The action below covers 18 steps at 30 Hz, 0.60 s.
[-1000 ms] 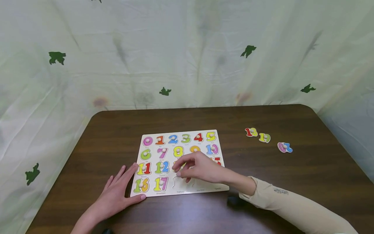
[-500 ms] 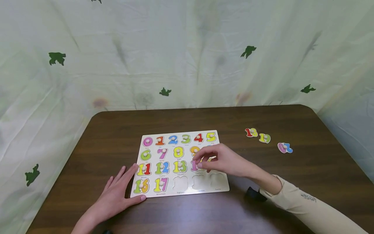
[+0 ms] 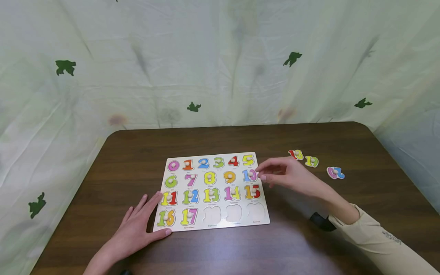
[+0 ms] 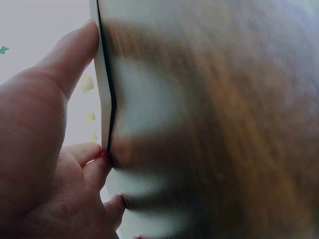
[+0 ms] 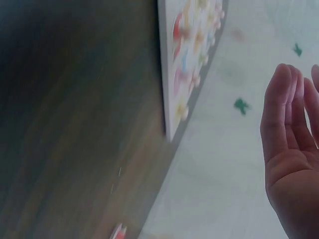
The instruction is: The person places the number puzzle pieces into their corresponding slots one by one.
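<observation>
A white number puzzle board (image 3: 220,225) lies on the table, its knobbed number pieces filling the upper rows plus the 16 and 17 in the bottom row. Three bare recesses, labelled eighteen to twenty, follow in that row. My left hand (image 3: 137,225) rests at the board's lower left corner, thumb on the front edge, fingertips at the left edge; the left wrist view shows the thumb (image 4: 75,55) along the rim. My right hand (image 3: 292,175) is in the air by the board's right edge, fingers loosely bent and holding nothing. Its fingertips overlap the 10 piece (image 3: 249,175).
Three loose pieces lie on the dark wooden table (image 3: 137,149) to the right: a red-and-yellow 18 (image 3: 293,154), a yellow-and-green 19 (image 3: 311,161) and a pink-and-blue number piece (image 3: 335,173). A pale curtain (image 3: 220,76) with green leaf shapes hangs behind the table.
My right hand has moved from over the bottom row rightward and away, past the 14 and 15, to the board's right edge, uncovering the recesses. The left hand has stayed put.
</observation>
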### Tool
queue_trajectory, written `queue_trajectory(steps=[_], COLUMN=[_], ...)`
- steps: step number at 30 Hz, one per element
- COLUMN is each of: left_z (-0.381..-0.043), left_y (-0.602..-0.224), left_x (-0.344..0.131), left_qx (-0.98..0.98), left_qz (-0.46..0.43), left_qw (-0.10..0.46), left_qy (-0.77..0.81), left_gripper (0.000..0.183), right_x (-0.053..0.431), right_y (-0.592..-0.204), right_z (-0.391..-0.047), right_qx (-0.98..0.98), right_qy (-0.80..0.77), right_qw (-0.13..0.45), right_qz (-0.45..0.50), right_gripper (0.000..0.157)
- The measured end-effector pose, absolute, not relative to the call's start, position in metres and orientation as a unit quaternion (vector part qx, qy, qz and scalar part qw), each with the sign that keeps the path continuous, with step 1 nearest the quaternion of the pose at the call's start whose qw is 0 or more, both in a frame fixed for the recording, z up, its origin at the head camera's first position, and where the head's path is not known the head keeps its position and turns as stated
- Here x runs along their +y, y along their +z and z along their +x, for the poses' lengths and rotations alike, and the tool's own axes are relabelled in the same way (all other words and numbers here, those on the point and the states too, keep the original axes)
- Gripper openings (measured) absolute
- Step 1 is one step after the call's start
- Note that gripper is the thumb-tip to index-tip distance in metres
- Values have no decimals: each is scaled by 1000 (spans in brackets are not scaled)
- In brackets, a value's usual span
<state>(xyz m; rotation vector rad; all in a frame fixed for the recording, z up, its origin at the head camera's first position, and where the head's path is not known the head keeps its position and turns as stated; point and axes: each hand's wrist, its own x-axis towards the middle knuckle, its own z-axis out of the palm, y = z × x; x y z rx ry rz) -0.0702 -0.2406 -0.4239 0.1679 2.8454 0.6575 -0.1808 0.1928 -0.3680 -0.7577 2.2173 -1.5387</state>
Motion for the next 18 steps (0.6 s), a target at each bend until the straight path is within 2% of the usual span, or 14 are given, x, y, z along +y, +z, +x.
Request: queue_trajectory(steps=[5,18], left_z=[-70,-70], left_y=[-423,-424], left_x=[-241,-241], left_qx=[967,967], left_qz=[58,59], left_qw=[107,106], left_qy=[224,225], left_gripper=[111,111], right_x=[216,283], right_y=[-365,-365], right_z=[-188,-227], right_qx=[809,875], right_qy=[-517,-439], right_qw=[123,58], right_qz=[-251,-198], right_gripper=[19,22])
